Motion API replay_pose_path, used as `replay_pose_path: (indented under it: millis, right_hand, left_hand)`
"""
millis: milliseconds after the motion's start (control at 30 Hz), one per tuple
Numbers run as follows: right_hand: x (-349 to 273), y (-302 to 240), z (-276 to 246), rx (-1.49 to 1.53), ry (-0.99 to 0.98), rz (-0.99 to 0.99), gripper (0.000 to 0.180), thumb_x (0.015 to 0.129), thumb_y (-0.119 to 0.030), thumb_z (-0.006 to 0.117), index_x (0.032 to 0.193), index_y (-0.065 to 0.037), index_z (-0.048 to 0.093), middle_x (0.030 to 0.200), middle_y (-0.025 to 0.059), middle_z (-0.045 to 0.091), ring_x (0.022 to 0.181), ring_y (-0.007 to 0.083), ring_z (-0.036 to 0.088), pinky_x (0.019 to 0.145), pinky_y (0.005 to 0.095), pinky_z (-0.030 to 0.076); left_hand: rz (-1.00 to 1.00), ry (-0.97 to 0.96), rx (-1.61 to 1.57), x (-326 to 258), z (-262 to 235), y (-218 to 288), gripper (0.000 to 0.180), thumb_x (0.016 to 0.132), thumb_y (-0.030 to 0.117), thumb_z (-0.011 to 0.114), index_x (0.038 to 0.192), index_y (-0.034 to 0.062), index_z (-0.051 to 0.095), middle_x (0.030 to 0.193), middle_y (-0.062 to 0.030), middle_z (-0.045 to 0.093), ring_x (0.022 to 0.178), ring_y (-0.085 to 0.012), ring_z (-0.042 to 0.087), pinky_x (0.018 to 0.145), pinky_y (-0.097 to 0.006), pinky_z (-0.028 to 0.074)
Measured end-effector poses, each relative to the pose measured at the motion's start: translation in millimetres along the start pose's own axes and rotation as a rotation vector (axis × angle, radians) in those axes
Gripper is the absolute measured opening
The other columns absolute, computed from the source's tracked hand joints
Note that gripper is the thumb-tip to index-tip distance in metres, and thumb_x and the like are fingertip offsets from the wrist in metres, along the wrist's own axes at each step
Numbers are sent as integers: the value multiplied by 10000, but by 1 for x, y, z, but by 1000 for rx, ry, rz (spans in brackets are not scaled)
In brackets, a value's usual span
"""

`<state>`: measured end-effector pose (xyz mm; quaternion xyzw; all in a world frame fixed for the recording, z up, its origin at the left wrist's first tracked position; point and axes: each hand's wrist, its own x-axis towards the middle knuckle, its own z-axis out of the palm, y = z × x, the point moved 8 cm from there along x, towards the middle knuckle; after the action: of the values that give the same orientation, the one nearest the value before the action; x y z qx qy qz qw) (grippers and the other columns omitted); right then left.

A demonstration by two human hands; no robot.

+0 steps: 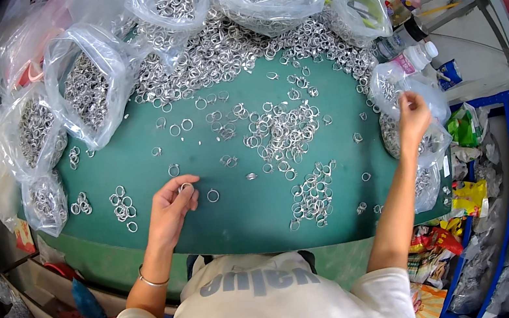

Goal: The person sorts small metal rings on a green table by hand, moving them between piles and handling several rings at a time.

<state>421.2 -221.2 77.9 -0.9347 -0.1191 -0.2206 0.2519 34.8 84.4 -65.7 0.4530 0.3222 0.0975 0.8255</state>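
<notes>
Left hand (169, 206): fingers pinched a metal ring (185, 187) just above the green surface (242, 207).
Right hand (413, 117): reached out, fingertips gripping the clear plastic bag (418, 89) at the surface's right edge.
Loose rings (280, 132): scattered mid-surface, between both hands.

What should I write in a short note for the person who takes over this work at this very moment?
Left hand: fingertips pinch one metal ring on the green table.
Right hand: raised at the open clear bag of rings at the table's right edge; whether it holds a ring cannot be told.
Done: several filled bags lie at the back and left.
Left: a large loose pile at the back and scattered rings in the middle.
</notes>
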Motion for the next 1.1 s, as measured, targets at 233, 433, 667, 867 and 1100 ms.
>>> replay_pose_path:
  millis: [233,433,667,867,1100]
  right_hand:
    - [-67,-92,40,254,-508,-228,330,738,-141,735,1019,3,642,1003,168,645,953,322,588,869,403,446]
    - [-180,-160,88,29,-653,-596,667,701,-278,771,1260,-39,498,1291,199,447,1209,379,374,971,473,318]
    - [-148,-176,103,479,-426,-514,78,764,-4,633,831,-9,593,837,133,588,741,341,566,673,421,455]
    - [-168,-196,75,512,-654,-652,132,731,-20,672,840,-18,598,814,129,585,797,319,565,717,404,438]
    - [-239,-199,78,356,-871,-711,152,735,-82,693,842,-34,596,865,108,583,845,275,550,728,393,421]
  left_hand:
    - [132,-43,197,-3,12,8,256,872,-22,570,1124,8,605,941,-18,554,793,-71,526,683,-205,444]
    - [157,-91,414,2,37,7,252,845,-55,594,1090,4,608,873,6,510,766,-66,491,676,-191,428]
    - [320,7,794,-7,39,19,272,784,-44,650,1040,45,633,812,-4,492,626,-74,429,571,-206,387]
    - [435,93,877,-16,33,28,288,771,-38,659,1047,33,615,805,-42,497,609,-132,441,573,-250,402]
    - [517,168,980,-22,20,32,218,820,-61,573,1026,6,596,836,-107,522,687,-238,525,628,-317,442]
